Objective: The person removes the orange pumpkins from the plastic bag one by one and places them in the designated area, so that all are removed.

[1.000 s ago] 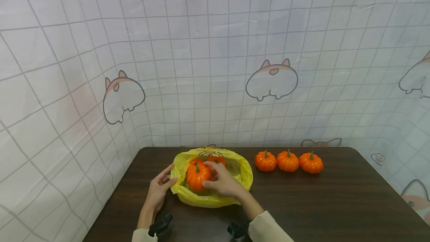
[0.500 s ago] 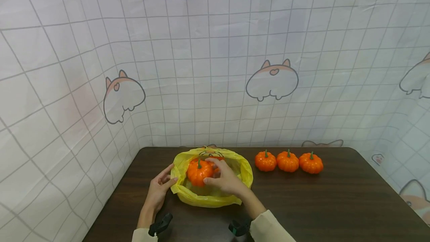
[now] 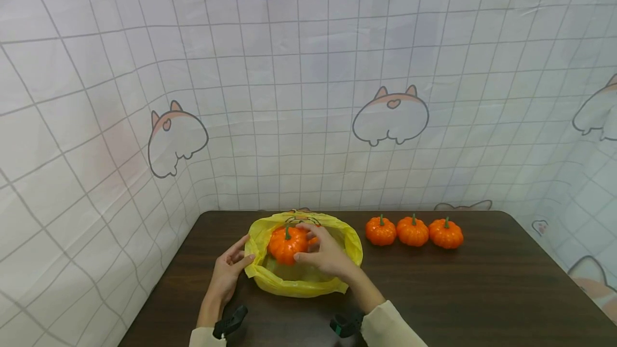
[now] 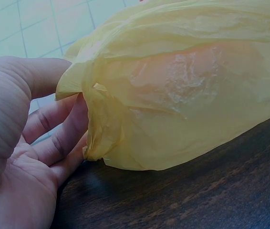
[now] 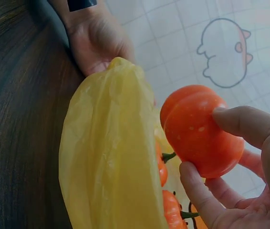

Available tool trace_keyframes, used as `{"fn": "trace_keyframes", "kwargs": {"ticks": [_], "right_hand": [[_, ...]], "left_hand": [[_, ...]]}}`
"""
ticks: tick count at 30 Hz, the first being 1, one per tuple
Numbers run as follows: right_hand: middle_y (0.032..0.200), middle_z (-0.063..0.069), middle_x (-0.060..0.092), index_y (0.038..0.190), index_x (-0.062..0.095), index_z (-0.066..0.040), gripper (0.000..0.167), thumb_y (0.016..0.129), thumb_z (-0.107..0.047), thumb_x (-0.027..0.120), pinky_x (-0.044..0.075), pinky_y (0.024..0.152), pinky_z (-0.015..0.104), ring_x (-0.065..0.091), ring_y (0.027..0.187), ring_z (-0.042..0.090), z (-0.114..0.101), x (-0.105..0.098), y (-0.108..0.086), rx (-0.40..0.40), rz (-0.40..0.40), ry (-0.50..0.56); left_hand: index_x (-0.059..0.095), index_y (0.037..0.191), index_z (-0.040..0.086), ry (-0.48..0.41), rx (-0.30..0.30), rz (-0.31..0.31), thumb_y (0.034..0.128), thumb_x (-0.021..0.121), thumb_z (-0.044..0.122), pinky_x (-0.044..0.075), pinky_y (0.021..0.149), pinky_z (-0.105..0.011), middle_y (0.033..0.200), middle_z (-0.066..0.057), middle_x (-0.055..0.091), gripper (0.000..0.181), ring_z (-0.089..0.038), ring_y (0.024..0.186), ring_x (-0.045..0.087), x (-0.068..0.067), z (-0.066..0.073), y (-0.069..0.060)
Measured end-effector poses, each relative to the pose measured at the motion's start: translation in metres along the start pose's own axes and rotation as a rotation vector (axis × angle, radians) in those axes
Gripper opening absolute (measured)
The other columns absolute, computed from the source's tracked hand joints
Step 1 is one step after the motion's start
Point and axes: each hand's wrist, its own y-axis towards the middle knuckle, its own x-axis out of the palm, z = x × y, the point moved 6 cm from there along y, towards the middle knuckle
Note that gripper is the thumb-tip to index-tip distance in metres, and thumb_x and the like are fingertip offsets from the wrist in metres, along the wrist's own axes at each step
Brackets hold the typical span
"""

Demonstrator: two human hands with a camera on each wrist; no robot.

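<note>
A yellow plastic bag (image 3: 289, 288) lies with its mouth spread wide on the dark table. My left hand (image 3: 225, 274) holds its left rim, the thumb over the edge in the left wrist view. In my right hand (image 3: 329, 257) is a small orange pumpkin (image 3: 287, 245), gripped between thumb and fingers at the bag's mouth. The right wrist view shows this pumpkin's (image 5: 199, 131) smooth underside, raised beside the bag's rim. Inside the bag are other pumpkins with green stems, a lower one (image 5: 172, 210) and one above it (image 5: 162, 164), partly hidden by the yellow plastic.
To the right of the bag, three more pumpkins stand in a row near the table's back edge: a left one (image 3: 381, 231), a middle one (image 3: 413, 231) and a right one (image 3: 445, 233). Behind the table (image 3: 434, 293) hangs a white gridded cloth (image 3: 289, 95).
The right hand has shifted slightly to the right and the pumpkin in it slightly away from the person, covering more of those behind. The left hand and bag have stayed put.
</note>
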Motion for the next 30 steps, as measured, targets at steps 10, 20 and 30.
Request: {"fn": "trace_keyframes", "kwargs": {"ticks": [10,20,30], "right_hand": [[0.143,0.017,0.048,0.151,0.049,-0.019,0.067,0.092,-0.021,0.079,0.056,0.09,0.045,0.06,0.114,0.034,-0.005,-0.007,-0.003,-0.011,-0.005,0.055],[0.141,0.017,0.049,0.15,0.05,-0.02,0.067,0.09,-0.02,0.08,0.055,0.09,0.043,0.058,0.112,0.034,-0.008,-0.013,-0.01,-0.007,0.002,0.074],[0.139,0.023,0.05,0.152,0.048,-0.021,0.069,0.091,-0.019,0.079,0.058,0.082,0.043,0.059,0.111,0.037,-0.004,-0.023,-0.018,0.014,-0.009,0.097]], "left_hand": [[0.051,0.152,0.018,-0.004,0.004,-0.004,0.0953,0.073,0.013,0.056,0.085,-0.024,0.097,0.002,0.072,0.061,-0.011,0.092,0.067,-0.001,0.0,-0.001],[0.051,0.152,0.018,-0.007,0.008,-0.006,0.0953,0.073,0.013,0.056,0.085,-0.024,0.097,0.003,0.071,0.061,-0.01,0.091,0.067,0.0,-0.002,0.0],[0.052,0.152,0.019,-0.012,0.002,-0.005,0.095,0.073,0.013,0.055,0.086,-0.024,0.095,0.004,0.071,0.061,-0.011,0.091,0.067,0.0,-0.001,0.001]]}}
